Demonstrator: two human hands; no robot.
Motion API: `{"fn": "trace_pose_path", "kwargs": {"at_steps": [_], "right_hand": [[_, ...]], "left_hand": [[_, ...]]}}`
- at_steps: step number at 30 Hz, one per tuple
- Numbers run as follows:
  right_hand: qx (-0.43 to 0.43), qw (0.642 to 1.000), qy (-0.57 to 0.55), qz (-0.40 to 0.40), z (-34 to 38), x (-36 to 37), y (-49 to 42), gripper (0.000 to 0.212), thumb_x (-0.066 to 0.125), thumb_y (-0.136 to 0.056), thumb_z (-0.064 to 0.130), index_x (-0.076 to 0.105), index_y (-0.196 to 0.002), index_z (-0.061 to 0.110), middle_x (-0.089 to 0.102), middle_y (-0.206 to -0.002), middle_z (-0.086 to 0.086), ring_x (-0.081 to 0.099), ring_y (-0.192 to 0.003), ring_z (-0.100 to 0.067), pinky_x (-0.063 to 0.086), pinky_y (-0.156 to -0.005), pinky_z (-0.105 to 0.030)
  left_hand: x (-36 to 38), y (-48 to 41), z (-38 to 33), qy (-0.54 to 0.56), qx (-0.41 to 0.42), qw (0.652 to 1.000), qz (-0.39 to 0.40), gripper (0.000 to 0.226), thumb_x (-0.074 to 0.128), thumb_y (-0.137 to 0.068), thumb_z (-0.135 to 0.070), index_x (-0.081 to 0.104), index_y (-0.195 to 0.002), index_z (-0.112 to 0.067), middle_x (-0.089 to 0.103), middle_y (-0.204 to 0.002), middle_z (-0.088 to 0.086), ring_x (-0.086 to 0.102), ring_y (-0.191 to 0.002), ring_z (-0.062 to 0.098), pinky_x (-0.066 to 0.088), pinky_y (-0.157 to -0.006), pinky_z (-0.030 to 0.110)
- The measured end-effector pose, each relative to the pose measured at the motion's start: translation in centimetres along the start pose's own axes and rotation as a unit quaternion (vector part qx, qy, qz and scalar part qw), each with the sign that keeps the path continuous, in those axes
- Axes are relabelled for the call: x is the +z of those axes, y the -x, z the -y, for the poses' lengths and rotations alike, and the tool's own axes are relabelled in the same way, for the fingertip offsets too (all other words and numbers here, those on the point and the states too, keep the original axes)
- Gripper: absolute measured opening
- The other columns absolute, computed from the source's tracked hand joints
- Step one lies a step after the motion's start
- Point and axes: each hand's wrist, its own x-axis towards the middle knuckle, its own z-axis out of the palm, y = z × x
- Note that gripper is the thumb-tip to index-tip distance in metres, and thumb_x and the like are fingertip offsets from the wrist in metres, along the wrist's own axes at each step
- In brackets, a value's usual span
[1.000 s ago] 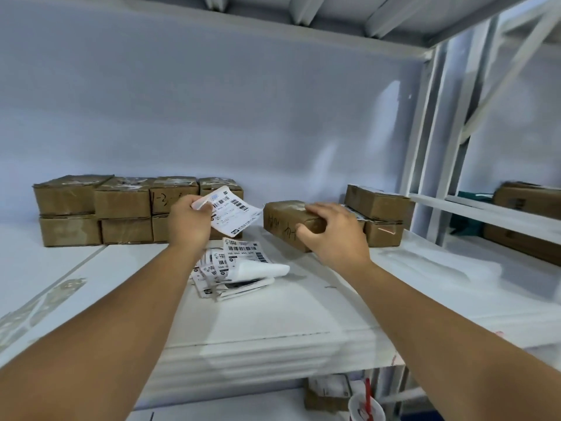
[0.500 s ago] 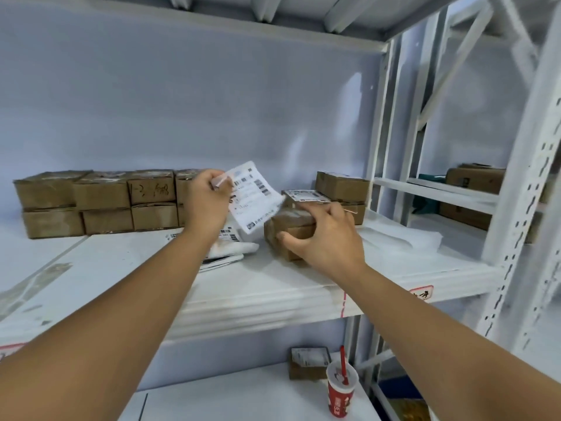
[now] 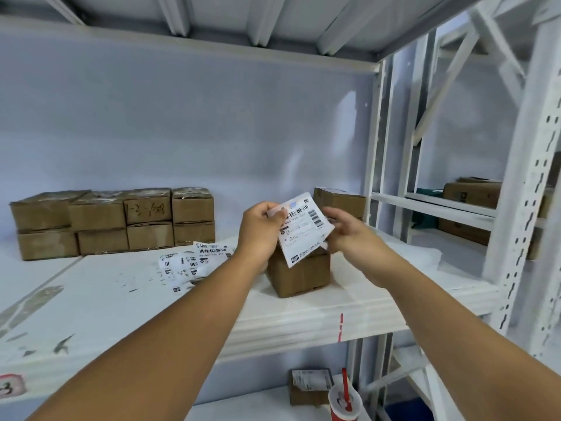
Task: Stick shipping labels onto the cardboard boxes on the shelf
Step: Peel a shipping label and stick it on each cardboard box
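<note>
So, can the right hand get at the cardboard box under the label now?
Probably yes: the cardboard box stands apart on the shelf, its right side bare, just below the right hand. That hand pinches the shipping label, though.

A white shelf board (image 3: 121,299), scuffed with dark marks, spans the lower half of the frame. At middle left, against the back wall, cardboard boxes (image 3: 112,223) stand four across and two high. Just right of them lies a loose pile of shipping labels (image 3: 194,259). A lone carton (image 3: 299,276) sits at centre near the front edge, with a rear carton (image 3: 340,200) behind it. A white foam sheet (image 3: 409,256) lies at right.
</note>
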Motion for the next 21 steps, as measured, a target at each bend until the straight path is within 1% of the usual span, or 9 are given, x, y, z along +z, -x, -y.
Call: {"fn": "trace_pose_path", "kwargs": {"at_steps": [3, 5, 7, 9, 11, 14, 16, 18, 21], "right_hand": [[0.027, 0.985, -0.138, -0.104, 0.4, -0.5, -2.1, 0.032, 0.047, -0.091, 0.0, 0.06, -0.119, 0.008, 0.07, -0.089, -0.004, 0.063, -0.085, -0.021, 0.049, -0.08, -0.031], [0.043, 0.977, -0.188, -0.087, 1.0, 0.1, -3.6, 0.021, 0.051, -0.094, 0.009, 0.065, -0.109, 0.008, 0.069, -0.083, -0.004, 0.063, -0.072, -0.018, 0.049, -0.059, -0.024], [0.043, 0.983, -0.172, -0.056, 1.4, 1.0, -5.1, 0.015, 0.056, -0.093, 0.012, 0.066, -0.104, 0.011, 0.069, -0.08, -0.003, 0.063, -0.064, -0.015, 0.045, -0.046, -0.018], [0.04, 0.984, -0.171, -0.037, 1.5, 1.8, -6.5, 0.018, 0.06, -0.09, 0.008, 0.064, -0.108, 0.013, 0.068, -0.082, -0.005, 0.064, -0.064, -0.018, 0.048, -0.047, -0.021], [0.035, 0.982, -0.183, -0.027, 1.3, 2.4, -7.8, 0.024, 0.062, -0.088, 0.001, 0.063, -0.109, 0.012, 0.068, -0.084, -0.01, 0.065, -0.066, -0.024, 0.052, -0.055, -0.029], [0.001, 0.982, -0.19, -0.022, 0.5, 2.8, -9.2, 0.02, 0.061, -0.087, -0.002, 0.066, -0.097, 0.013, 0.068, -0.084, -0.012, 0.066, -0.065, -0.025, 0.054, -0.061, -0.033], [-0.021, 0.978, -0.207, -0.025, -0.3, 3.1, -9.6, 0.019, 0.062, -0.086, -0.003, 0.066, -0.094, 0.014, 0.069, -0.081, -0.009, 0.067, -0.062, -0.019, 0.055, -0.057, -0.028], [-0.028, 0.973, -0.228, -0.026, -1.0, 3.4, -9.6, 0.018, 0.063, -0.086, -0.003, 0.066, -0.095, 0.013, 0.069, -0.079, -0.007, 0.067, -0.059, -0.012, 0.053, -0.053, -0.022], [-0.046, 0.97, -0.239, -0.017, -1.3, 3.4, -9.7, 0.017, 0.064, -0.085, -0.003, 0.064, -0.095, 0.011, 0.07, -0.071, -0.002, 0.066, -0.056, -0.009, 0.052, -0.051, -0.02]], "left_hand": [[-0.1, -1.1, 0.4, -0.017, -0.011, 1.0, -0.014, 0.02, 0.058, -0.091, -0.014, 0.061, -0.072, -0.02, 0.07, -0.082, 0.005, 0.067, -0.081, 0.028, 0.055, -0.079, 0.046], [-0.3, -1.9, 0.4, -0.03, -0.011, 0.999, -0.026, 0.018, 0.058, -0.089, -0.014, 0.061, -0.072, -0.02, 0.07, -0.084, 0.006, 0.068, -0.085, 0.03, 0.055, -0.08, 0.049], [-0.3, -2.5, 0.6, -0.042, -0.001, 0.999, -0.025, 0.018, 0.06, -0.088, -0.011, 0.06, -0.073, -0.022, 0.069, -0.083, 0.004, 0.067, -0.086, 0.029, 0.054, -0.082, 0.048], [-0.3, -2.9, 1.2, -0.043, 0.002, 0.999, -0.016, 0.016, 0.064, -0.086, -0.011, 0.06, -0.078, -0.024, 0.07, -0.087, 0.004, 0.067, -0.086, 0.027, 0.054, -0.083, 0.049], [-0.5, -3.1, 1.7, -0.033, 0.005, 0.999, -0.007, 0.014, 0.07, -0.083, -0.015, 0.059, -0.083, -0.024, 0.071, -0.09, 0.006, 0.068, -0.086, 0.027, 0.054, -0.083, 0.05], [-0.5, -3.2, 1.7, 0.005, 0.016, 1.0, 0.006, 0.018, 0.073, -0.081, -0.024, 0.058, -0.09, -0.022, 0.072, -0.09, 0.006, 0.07, -0.084, 0.025, 0.056, -0.08, 0.044], [-0.5, -3.0, 1.5, 0.015, 0.019, 1.0, -0.002, 0.019, 0.065, -0.086, -0.035, 0.061, -0.091, -0.016, 0.072, -0.088, 0.006, 0.07, -0.083, 0.022, 0.054, -0.077, 0.038], [-0.5, -3.0, 1.7, 0.028, 0.002, 0.999, -0.018, 0.031, 0.052, -0.093, -0.04, 0.065, -0.087, -0.012, 0.072, -0.085, 0.007, 0.07, -0.081, 0.023, 0.053, -0.074, 0.036], [-0.7, -3.3, 1.8, 0.054, -0.022, 0.998, -0.036, 0.028, 0.05, -0.096, -0.024, 0.067, -0.076, -0.014, 0.072, -0.082, 0.012, 0.069, -0.082, 0.032, 0.053, -0.076, 0.043]]}}
